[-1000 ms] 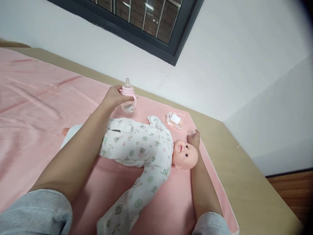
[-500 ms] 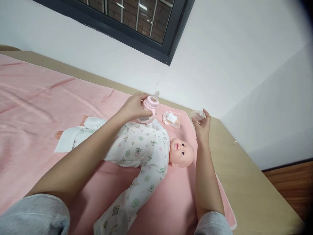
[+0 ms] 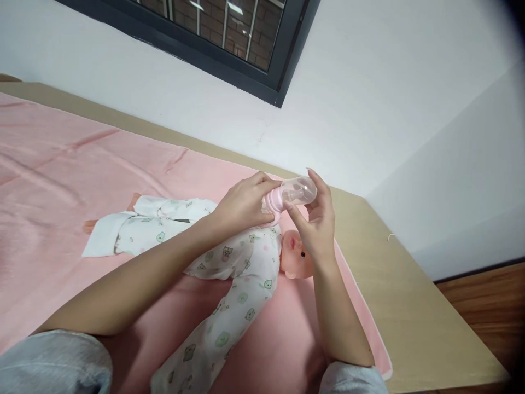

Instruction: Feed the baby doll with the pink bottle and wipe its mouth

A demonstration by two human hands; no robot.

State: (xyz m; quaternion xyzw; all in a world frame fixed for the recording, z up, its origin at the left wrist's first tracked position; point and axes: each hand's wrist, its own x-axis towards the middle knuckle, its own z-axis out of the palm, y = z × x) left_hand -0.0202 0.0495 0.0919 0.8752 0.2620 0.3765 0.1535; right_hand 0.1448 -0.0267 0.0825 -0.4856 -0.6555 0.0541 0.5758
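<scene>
My left hand point(image 3: 246, 202) grips a pink baby bottle point(image 3: 274, 200) by its body and handle, tilted so the top points right. Over the nipple sits a clear bottle cap point(image 3: 302, 189), and my right hand point(image 3: 318, 219) holds it between thumb and fingers. The cap's edge meets the pink collar; whether it is fully seated I cannot tell. Beneath my hands a baby doll point(image 3: 241, 251) lies on its back in white printed clothes. My right hand and wrist hide part of its head.
A pink blanket point(image 3: 49, 164) with some creases covers much of the wooden table point(image 3: 394, 306). Behind the table stands a white wall point(image 3: 328, 109) with a dark-framed window point(image 3: 273, 90). A small white hook-like piece point(image 3: 391, 236) is at the table's right edge.
My right hand has moved left with the clear cap and brought it over the bottle's nipple. My left hand has shifted slightly right and down with the bottle, which now leans further over.
</scene>
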